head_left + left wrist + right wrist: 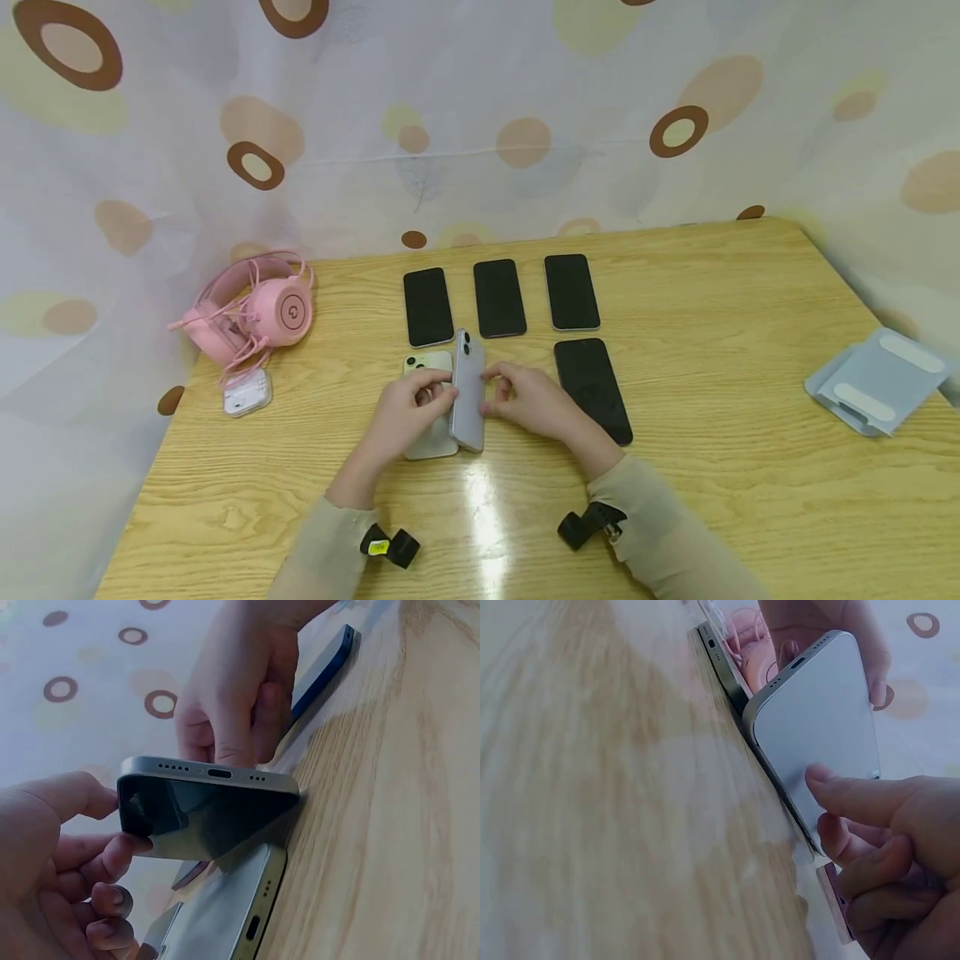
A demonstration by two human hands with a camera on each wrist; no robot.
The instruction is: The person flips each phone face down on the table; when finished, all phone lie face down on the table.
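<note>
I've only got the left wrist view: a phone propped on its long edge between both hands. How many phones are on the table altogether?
Observer: Six. The pale blue phone held on edge, a pale yellow phone lying back up under the left hand, a row of three dark-screened phones behind, and a fourth dark-screened phone at the right.
Operator: Which end has the cameras?
Observer: The far end, away from the person; two lenses show there.
Operator: Anything else on the wooden table?
Observer: Pink headphones and a small white case at the left, a grey-blue folding stand at the right.
</note>
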